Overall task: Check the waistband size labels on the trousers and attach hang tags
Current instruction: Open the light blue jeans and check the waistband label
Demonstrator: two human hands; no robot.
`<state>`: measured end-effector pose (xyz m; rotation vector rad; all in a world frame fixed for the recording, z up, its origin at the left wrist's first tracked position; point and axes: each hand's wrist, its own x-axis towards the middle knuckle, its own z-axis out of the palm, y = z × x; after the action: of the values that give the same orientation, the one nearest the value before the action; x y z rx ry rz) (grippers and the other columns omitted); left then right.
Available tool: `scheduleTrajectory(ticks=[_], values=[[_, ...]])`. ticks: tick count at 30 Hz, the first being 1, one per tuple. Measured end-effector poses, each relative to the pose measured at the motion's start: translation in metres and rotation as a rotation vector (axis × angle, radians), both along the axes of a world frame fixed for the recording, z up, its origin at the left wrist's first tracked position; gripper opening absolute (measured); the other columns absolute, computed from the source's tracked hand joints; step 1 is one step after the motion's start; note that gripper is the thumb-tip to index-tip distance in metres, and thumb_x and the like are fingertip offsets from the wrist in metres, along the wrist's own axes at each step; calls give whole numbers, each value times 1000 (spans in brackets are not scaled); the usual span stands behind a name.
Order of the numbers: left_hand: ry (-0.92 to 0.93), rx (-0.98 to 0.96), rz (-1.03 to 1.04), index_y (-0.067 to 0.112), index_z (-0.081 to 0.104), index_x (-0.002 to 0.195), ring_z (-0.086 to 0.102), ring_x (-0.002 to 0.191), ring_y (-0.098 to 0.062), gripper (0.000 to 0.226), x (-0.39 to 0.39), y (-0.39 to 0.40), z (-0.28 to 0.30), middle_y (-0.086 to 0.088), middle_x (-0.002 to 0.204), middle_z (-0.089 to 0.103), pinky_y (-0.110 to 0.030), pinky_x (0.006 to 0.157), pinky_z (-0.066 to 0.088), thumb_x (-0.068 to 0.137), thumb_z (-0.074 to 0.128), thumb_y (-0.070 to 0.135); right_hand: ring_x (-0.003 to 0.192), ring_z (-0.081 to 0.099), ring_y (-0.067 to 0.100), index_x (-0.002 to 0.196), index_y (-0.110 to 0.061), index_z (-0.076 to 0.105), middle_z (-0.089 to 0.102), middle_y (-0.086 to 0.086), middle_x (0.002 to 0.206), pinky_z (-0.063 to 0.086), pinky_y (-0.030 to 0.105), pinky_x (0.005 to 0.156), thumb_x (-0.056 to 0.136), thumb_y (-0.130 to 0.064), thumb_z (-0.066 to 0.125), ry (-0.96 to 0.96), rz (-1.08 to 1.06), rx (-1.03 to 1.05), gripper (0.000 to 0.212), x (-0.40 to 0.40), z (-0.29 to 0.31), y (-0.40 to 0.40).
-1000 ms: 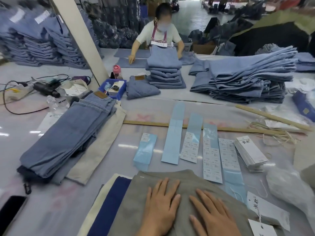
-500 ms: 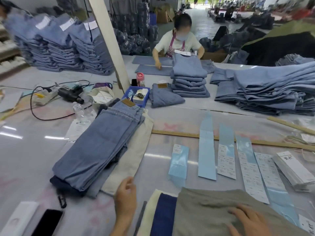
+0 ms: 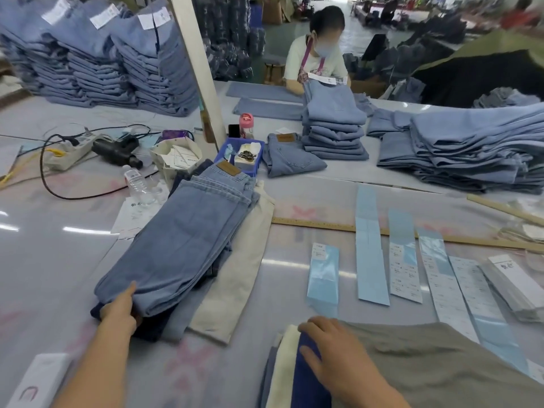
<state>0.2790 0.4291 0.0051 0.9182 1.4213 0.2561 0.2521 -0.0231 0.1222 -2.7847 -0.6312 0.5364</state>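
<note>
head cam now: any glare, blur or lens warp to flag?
Head view: overhead lights glare as white streaks on the glossy table; wide-angle bowing bends the pillar and jeans stacks at the edges; the far background is blurred; both near hands are sharp.

Lying on the worktop [image 3: 44, 260]: white power strip [image 3: 72, 150], black heat gun [image 3: 117, 151], plastic water bottle [image 3: 137, 182], long wooden ruler [image 3: 323, 225]. Standing behind a blue parts bin [image 3: 239, 154]: pink cup [image 3: 246, 122], dark phone [image 3: 234, 131].
</note>
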Motion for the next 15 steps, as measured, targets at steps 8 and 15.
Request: scheduleTrajectory(ticks=[8, 15], values=[[-193, -49, 50, 9, 56, 135, 65, 103, -28, 57, 19, -4, 52, -8, 133, 61, -41, 94, 53, 83, 73, 25, 130, 43, 15, 146, -34, 44, 45, -14, 146, 36, 32, 106, 105, -42, 42, -157, 124, 133, 42, 17, 34, 63], [-36, 36, -165, 1, 45, 147, 52, 132, -34, 59, 37, -3, 61, -15, 143, 54, -43, 112, 40, 99, 64, 31, 130, 42, 10, 142, -39, 46, 46, -17, 144, 36, 31, 106, 103, -46, 45, -18, 86, 189, 39, 2, 39, 41]])
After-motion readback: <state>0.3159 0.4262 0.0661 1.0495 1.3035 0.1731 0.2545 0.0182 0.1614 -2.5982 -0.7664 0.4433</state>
